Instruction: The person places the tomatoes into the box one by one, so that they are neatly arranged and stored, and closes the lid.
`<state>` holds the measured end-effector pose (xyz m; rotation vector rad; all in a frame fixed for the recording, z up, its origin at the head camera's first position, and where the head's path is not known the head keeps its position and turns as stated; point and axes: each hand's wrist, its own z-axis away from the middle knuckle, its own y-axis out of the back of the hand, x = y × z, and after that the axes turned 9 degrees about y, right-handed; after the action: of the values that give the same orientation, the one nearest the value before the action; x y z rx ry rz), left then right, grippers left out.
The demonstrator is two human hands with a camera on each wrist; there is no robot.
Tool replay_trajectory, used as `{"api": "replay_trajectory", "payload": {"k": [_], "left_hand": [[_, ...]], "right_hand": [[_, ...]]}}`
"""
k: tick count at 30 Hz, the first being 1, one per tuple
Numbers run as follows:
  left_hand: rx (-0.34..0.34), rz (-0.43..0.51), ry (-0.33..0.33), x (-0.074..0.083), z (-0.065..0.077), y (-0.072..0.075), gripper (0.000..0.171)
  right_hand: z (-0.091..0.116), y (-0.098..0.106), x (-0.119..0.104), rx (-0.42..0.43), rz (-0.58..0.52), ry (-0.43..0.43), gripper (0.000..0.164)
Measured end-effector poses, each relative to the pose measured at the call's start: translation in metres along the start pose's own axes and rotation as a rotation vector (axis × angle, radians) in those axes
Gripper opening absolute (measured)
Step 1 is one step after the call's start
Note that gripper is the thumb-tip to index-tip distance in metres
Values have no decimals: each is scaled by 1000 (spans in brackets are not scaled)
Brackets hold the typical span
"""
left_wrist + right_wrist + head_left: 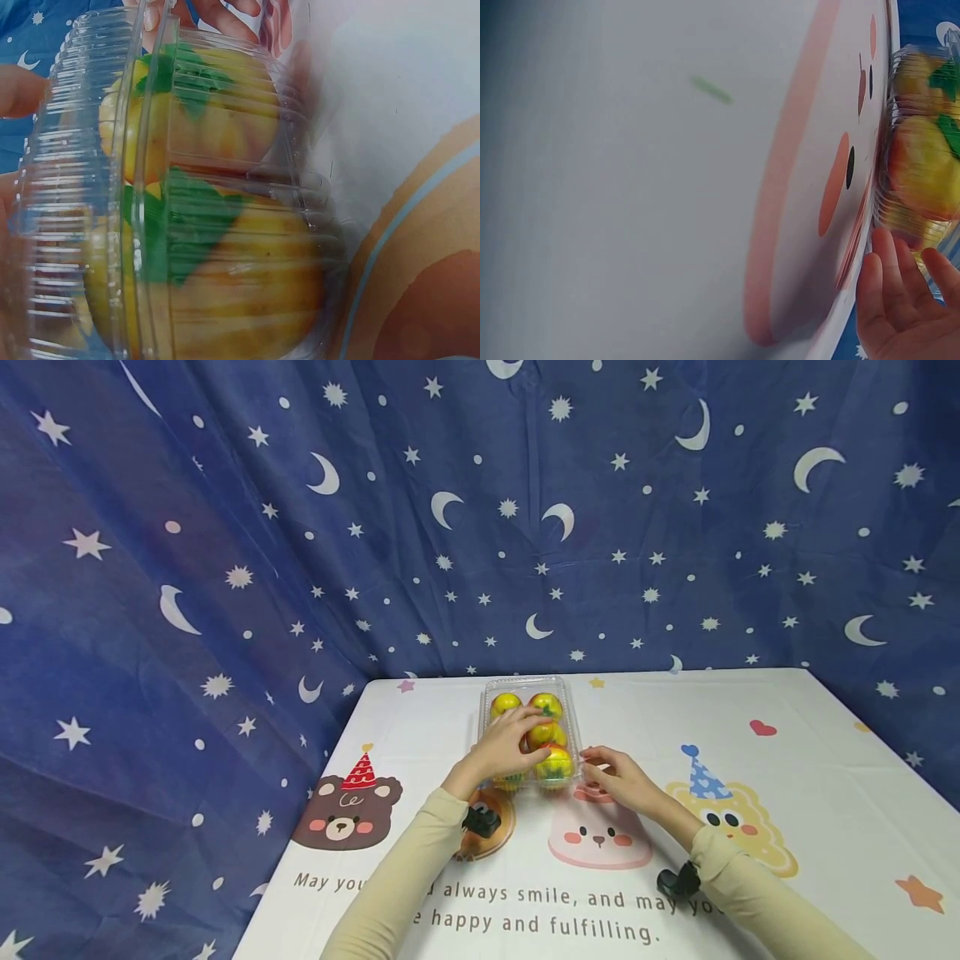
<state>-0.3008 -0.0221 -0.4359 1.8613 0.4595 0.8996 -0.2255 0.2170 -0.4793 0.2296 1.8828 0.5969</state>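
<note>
A clear plastic clamshell box (pixel 525 683) sits near the table's far side, its lid down over several yellow-red fruits with green leaves (pixel 556 766). My left hand (pixel 510 747) lies over the lid from the left, fingers spread and slightly bent; in the left wrist view, its fingers (pixel 19 90) show beyond the ribbed lid. At the box's near right corner is my right hand (pixel 618 781), its fingertips at the side wall. The right wrist view shows those fingers (pixel 904 315) loosely extended by the wall; whether they press it I cannot tell.
A white tablecloth (pixel 465 935) with printed cartoon animals and lettering covers the table. Behind it and at the left hangs a blue curtain (pixel 495 585) with moons and stars. A black strap piece (pixel 678 882) is at the right wrist, another (pixel 482 820) at the left.
</note>
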Motion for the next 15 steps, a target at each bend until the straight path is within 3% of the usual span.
{"api": "replay_trajectory", "payload": {"k": [15], "left_hand": [[8, -26, -16, 1, 1, -1, 55]], "right_hand": [[0, 0, 2, -12, 22, -9, 39]]}}
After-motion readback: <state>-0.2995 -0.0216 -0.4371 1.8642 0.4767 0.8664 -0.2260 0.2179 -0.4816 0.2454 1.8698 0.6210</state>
